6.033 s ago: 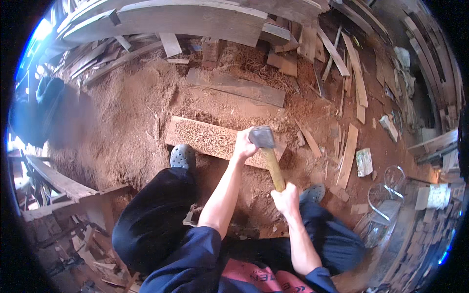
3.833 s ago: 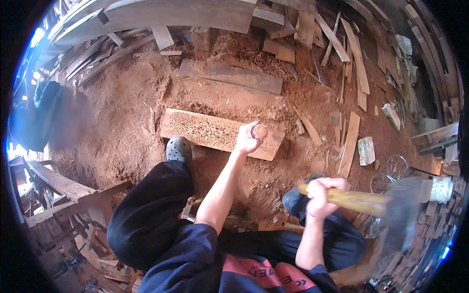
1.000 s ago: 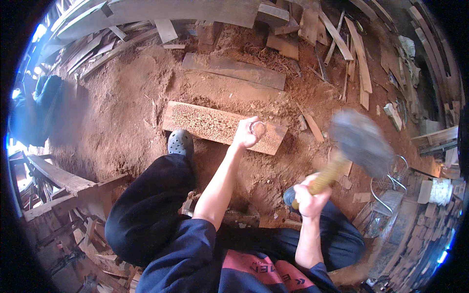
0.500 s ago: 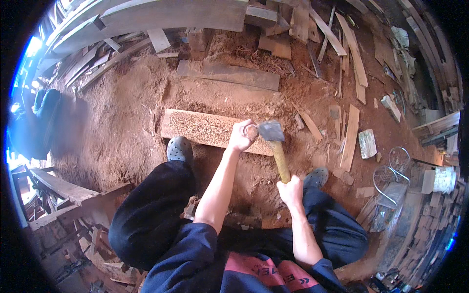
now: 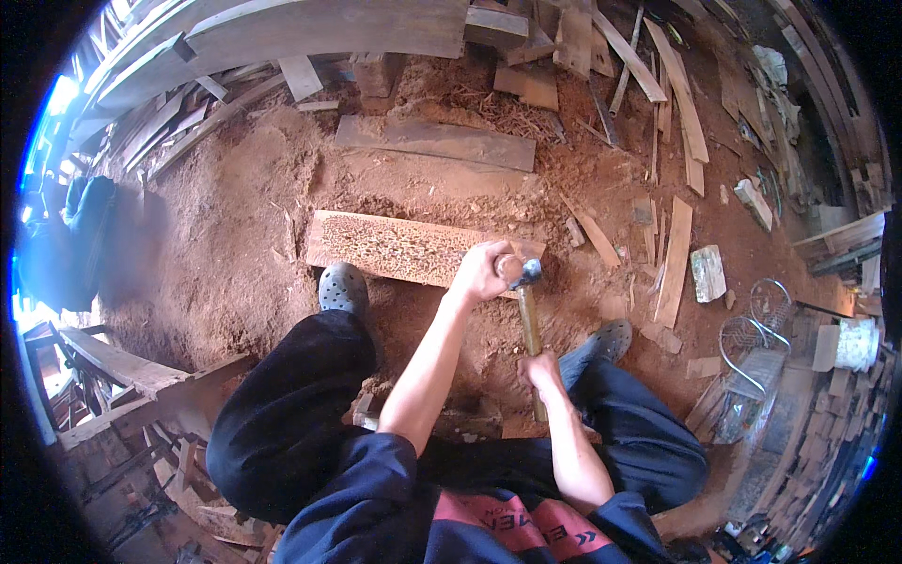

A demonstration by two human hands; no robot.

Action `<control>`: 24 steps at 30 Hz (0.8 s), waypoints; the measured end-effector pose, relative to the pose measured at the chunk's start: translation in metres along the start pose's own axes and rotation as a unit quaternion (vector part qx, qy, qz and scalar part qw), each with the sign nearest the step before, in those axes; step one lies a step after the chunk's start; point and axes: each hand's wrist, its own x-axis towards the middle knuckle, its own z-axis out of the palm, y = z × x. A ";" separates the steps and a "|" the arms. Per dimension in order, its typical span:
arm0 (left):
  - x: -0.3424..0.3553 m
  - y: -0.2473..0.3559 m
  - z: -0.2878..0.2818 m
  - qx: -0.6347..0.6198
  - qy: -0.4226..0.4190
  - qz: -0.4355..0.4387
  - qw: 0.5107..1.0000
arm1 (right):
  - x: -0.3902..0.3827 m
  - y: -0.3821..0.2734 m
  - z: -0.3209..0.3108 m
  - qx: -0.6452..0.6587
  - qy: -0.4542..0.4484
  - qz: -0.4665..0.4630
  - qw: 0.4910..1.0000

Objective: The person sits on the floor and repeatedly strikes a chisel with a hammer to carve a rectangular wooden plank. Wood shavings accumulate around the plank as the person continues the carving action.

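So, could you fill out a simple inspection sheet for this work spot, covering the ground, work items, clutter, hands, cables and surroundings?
Surface: reddish-brown ground, uneven and strewn with loose material.
Job's things: a pitted board lies on it; a hammer and a round-ended tool are over its right part.
Clutter: loose planks and a whitish block to the right.
Hands: left hand grips the round-ended tool, its lower end hidden; right hand grips the hammer's handle. Whether the tools touch is unclear.
Cables: nothing seen that is clearly one.
Surroundings: a long timber ahead; a white container far right.
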 end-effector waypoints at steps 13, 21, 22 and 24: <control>0.032 0.090 -0.021 0.050 -0.016 0.176 0.983 | -0.021 -0.022 -0.006 0.067 -0.093 0.026 0.993; 0.027 0.010 -0.019 -0.205 0.075 -0.039 0.975 | -0.012 -0.016 -0.002 0.056 -0.078 0.077 0.992; 0.017 -0.015 -0.020 -0.229 0.054 -0.107 0.966 | -0.015 -0.018 0.000 0.070 -0.081 0.062 0.992; 0.017 -0.022 -0.023 -0.182 0.070 -0.042 0.980 | -0.020 -0.018 -0.003 0.101 -0.074 0.036 0.991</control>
